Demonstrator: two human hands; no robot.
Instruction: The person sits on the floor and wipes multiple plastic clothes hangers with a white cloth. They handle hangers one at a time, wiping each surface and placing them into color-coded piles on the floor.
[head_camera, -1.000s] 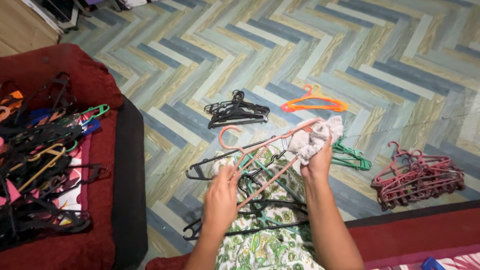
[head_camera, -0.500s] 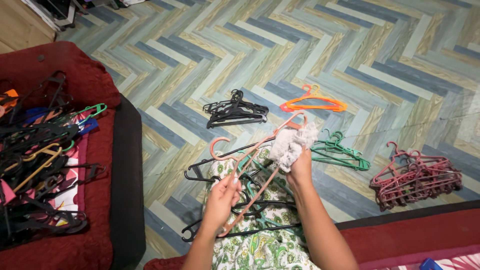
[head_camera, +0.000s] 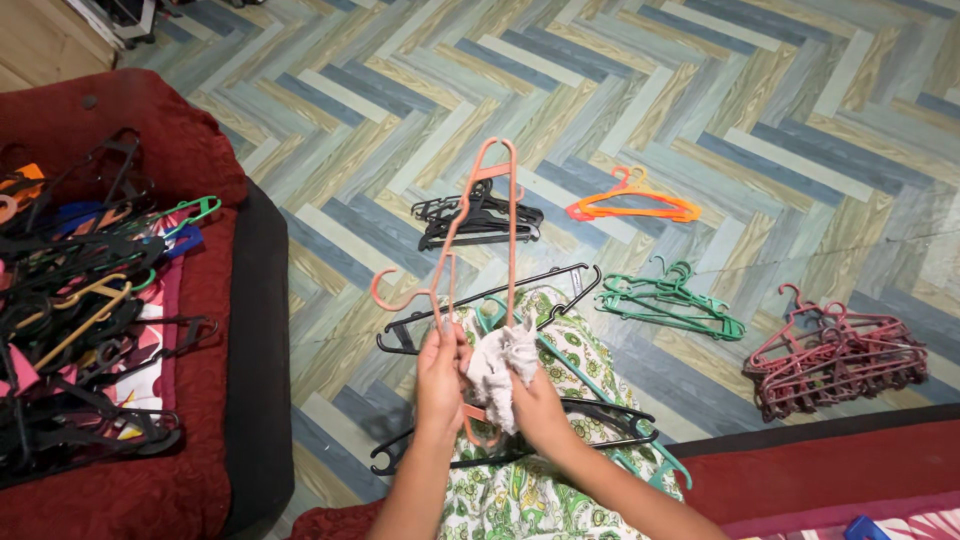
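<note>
1. A herringbone floor (head_camera: 700, 110) in grey, blue and tan is seen, with sorted piles laid out: black hangers (head_camera: 478, 218), an orange hanger (head_camera: 632, 205), green hangers (head_camera: 668, 300), maroon hangers (head_camera: 838, 350).
2. A salmon-pink hanger (head_camera: 478, 235) is held upright over the lap, its hook turned left.
3. Its lower part is pinched by the closed left hand (head_camera: 442, 372).
4. A whitish rag (head_camera: 497, 368) is gripped in the closed right hand (head_camera: 536, 398), pressed against the hanger just beside the left hand.
5. A tangled heap of hangers (head_camera: 80, 300) is spread on the red cushion at left.
</note>
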